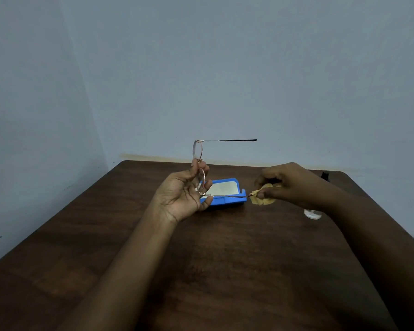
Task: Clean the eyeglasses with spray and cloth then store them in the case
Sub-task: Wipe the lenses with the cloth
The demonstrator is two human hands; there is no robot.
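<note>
Above the far middle of the bench [237,259], the eyeglasses [197,151] are held in the air by the person's left hand [184,197]. Its grip is closed on the frame around the bridge and lower lens, with the fingers curled at the rim. The frame is turned on end, one lens stacked over the other, so its long axis runs up and down. Both arms of the glasses are unfolded and point right. The upper temple [232,140] juts out free against the wall. The lower temple [225,195] runs level into the right hand [294,185].

That hand's grip pinches the yellow cloth [263,199] around the temple's tip. Holding the frame by the front likely steadies it so the cloth can be drawn along the thin arm without bending it.

Just behind the glasses, the blue case [225,188] lies open on the bench, lining up, ready to receive them. A clear spray bottle [312,214] stands to the right, mostly hidden by the right forearm. The task looks to be in its wiping stage.
</note>
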